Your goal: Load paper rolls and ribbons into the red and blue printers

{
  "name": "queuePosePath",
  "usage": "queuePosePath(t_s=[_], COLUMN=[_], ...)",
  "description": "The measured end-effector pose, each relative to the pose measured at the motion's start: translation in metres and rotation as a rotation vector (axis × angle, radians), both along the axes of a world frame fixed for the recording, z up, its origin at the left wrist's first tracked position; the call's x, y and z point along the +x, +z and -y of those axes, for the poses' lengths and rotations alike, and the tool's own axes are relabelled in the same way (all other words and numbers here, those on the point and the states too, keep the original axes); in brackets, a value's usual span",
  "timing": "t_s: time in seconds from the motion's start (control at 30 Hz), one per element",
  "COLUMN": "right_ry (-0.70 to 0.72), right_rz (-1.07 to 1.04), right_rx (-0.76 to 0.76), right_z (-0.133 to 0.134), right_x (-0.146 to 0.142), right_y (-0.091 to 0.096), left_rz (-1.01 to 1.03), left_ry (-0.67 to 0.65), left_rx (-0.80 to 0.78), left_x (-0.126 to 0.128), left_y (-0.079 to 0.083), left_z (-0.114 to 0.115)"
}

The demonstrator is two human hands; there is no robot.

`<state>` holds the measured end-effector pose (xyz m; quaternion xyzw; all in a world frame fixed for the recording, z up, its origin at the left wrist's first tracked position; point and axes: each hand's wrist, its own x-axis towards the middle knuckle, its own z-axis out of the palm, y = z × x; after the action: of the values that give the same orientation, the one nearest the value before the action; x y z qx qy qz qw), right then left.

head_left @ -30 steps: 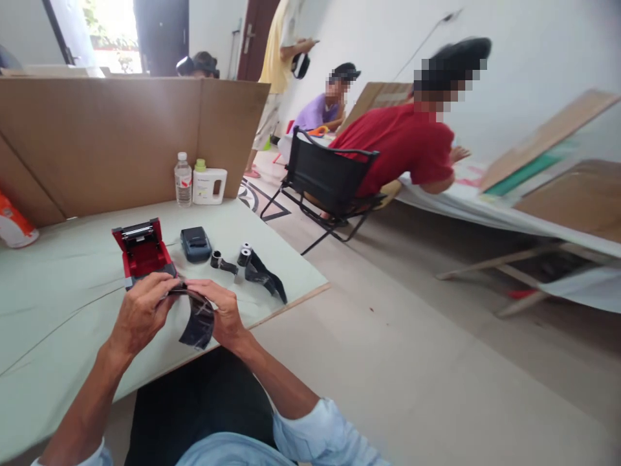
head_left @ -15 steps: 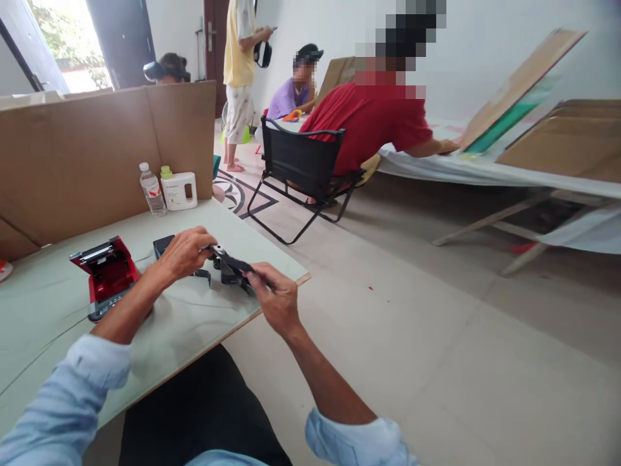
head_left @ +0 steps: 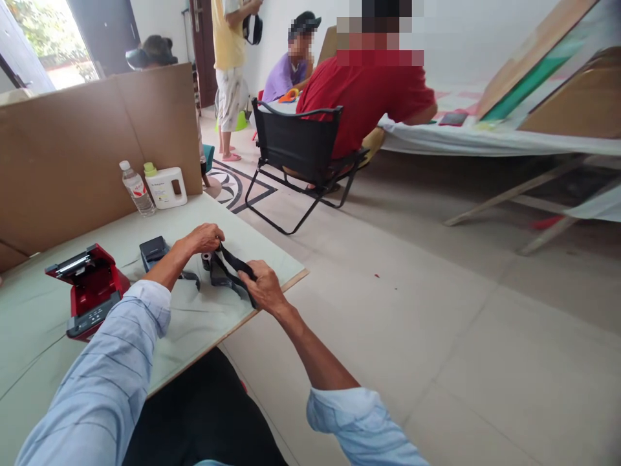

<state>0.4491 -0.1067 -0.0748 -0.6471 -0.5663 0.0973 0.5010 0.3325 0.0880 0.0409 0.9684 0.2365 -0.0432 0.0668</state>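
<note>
We hold a black strip stretched between both hands.
Our left hand pinches its far end and our right hand grips its near end, over the right part of the surface; a red device stands open at left.

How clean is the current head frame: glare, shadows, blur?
Head view: daylight nearly blows out the doorway. Head view: the left hand and right hand look fairly sharp, but the black ribbon they hold shows little surface detail. Head view: fine print on the white jug is unreadable; shadow darkens the floor under the far table.
</note>
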Motion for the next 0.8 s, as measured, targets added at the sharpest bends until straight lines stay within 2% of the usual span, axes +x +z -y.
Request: queuePosePath(t_s=[0.13,0.3,0.4,0.63,0.8], right_ry=[0.099,0.150,0.172,0.159,0.126], right_rz=[0.008,0.031,0.031,-0.014,-0.085], right_rx=[-0.007,-0.021,-0.023,-0.007,0.028], right_z=[0.003,0.006,0.012,0.024,0.031], right_x=[-0.005,-0.004,-0.003,-0.003,-0.007], right_y=[-0.001,0.001,0.004,0.005,0.003], left_rz=[-0.059,-0.177,-0.170,-0.048,-0.032], left_ry=[0.003,-0.006,0.019,0.232,0.360], left_rx=[0.008,-0.006,-0.009,0.073,0.083], left_x=[-0.005,-0.007,-0.011,-0.044,-0.062], left_y=[0.002,0.010,0.016,0.035,0.030], left_z=[0.001,0.010,0.015,0.039,0.063])
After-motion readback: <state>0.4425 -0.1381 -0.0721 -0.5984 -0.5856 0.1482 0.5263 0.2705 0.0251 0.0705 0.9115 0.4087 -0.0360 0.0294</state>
